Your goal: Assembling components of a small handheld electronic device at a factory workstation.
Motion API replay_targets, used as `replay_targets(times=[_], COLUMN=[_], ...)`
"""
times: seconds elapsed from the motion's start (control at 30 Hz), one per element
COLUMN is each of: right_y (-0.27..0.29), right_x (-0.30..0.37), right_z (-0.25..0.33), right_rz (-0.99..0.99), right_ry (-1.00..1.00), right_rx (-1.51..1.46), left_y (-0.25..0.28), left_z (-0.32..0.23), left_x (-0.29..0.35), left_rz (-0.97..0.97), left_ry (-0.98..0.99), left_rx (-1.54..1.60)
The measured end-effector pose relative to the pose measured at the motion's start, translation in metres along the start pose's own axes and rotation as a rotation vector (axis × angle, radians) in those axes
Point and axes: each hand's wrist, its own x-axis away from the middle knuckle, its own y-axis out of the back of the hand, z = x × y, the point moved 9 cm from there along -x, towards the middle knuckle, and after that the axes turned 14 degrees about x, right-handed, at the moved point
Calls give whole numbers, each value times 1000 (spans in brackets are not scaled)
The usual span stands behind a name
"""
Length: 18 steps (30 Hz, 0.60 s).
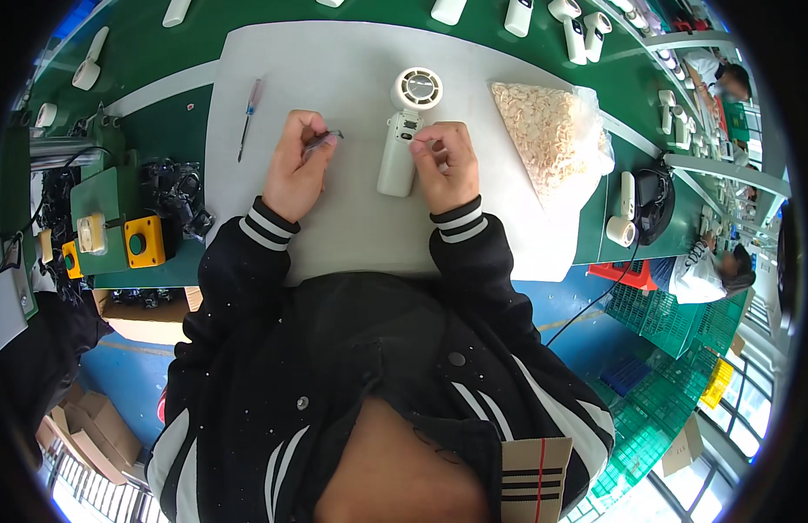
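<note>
A cream handheld fan (397, 166) lies on a pale work mat (352, 235), its round head pointing away from me. Small dark details show on the upper handle. To its left, my left hand (298, 166) pinches a small dark part (323, 140) between thumb and fingers, held just off the mat. My right hand (448, 167) is at the fan's right side, with thumb and index fingertips pinched against the upper handle. Whatever is between those fingertips is too small to make out.
A screwdriver (250, 118) lies at the mat's left. A clear bag of small beige pieces (548, 139) rests on the right. More fans (574, 35) line the far edge. At left stand a green press with yellow button boxes (145, 242) and bundled black wires (179, 196). Other people sit far right.
</note>
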Motion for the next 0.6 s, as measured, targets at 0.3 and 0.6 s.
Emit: replay_targets(times=[0.3, 0.6], right_y=[-11, -15], right_x=[-5, -14], right_z=[10, 5], right_rz=[-171, -48], right_ry=[153, 97], right_rx=[235, 111], left_y=[-36, -34], left_z=[-4, 5], left_x=[-2, -21], left_rz=[185, 94], left_ry=[46, 100], left_rx=[173, 138])
